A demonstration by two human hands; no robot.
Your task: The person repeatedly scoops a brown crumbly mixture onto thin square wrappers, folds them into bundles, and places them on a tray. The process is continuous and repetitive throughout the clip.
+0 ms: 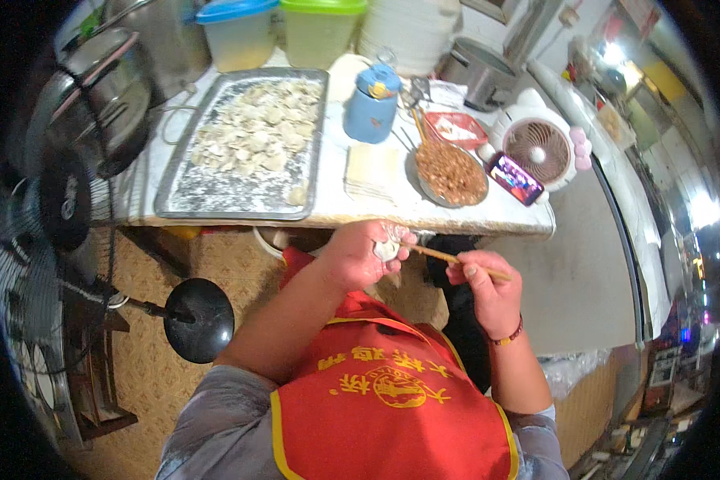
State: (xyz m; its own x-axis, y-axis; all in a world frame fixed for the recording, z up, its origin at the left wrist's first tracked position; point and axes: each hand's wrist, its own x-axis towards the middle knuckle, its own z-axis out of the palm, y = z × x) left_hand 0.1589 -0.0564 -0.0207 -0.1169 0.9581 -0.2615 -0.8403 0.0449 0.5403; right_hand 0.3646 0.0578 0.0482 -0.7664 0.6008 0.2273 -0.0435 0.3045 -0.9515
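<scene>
In my left hand [360, 255], just off the table's front edge, lies a small pale dough wrapper [386, 249], partly folded by the look of it. My right hand [486, 285] grips a thin wooden stick [435, 254], whose far tip reaches the wrapper. Beyond my hands a stack of square dough wrappers [372, 170] rests on the table. To its right stands a metal bowl of minced filling [453, 174] with a wooden utensil in it. A floured metal tray [234, 201] at the left bears a heap of wrapped dumplings [264, 126].
A blue lidded container [372, 108], a red tray of white powder [456, 129], a phone [516, 178] and a small fan [537, 150] stand on the table [336, 207]. Plastic tubs [240, 42] line the back. A larger fan [69, 204] is close on the left.
</scene>
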